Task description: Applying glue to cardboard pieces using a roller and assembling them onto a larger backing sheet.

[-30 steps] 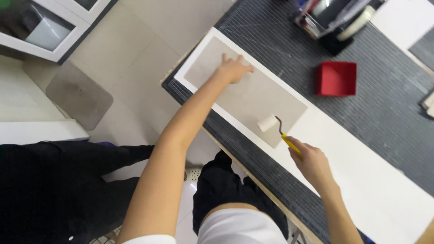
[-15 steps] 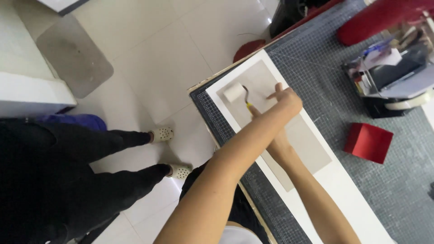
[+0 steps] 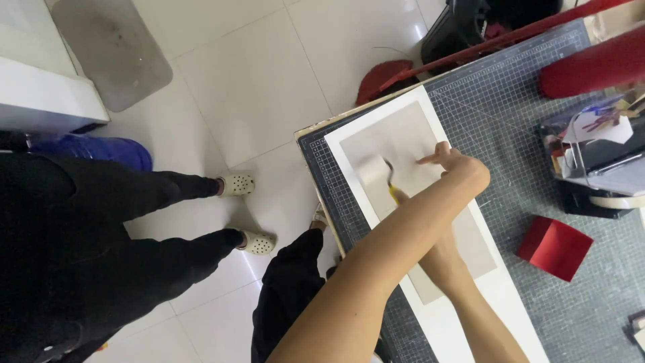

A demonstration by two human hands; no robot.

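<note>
A person leans over a work table, arms crossed one above the other. The left hand [image 3: 451,160] rests flat on a grey sheet [image 3: 403,144], fingers spread wide and pressing it down near its far end. The right hand is hidden under the left forearm, so the state of its fingers cannot be told; from beneath that forearm a yellow handle leads to a small roller [image 3: 373,171], blurred, lying on the sheet just beside the left hand. The grey sheet sits on a longer white board [image 3: 500,302], which lies along the near edge of a dark gridded cutting mat [image 3: 510,101]. A red box [image 3: 554,247] stands on the mat to the right, well apart from the sheet, and a cluttered tray [image 3: 594,151] of papers and tools sits beyond it. On the tiled floor [image 3: 269,81] to the left, another person in black trousers and pale clogs [image 3: 238,185] stands near the table's corner.
</note>
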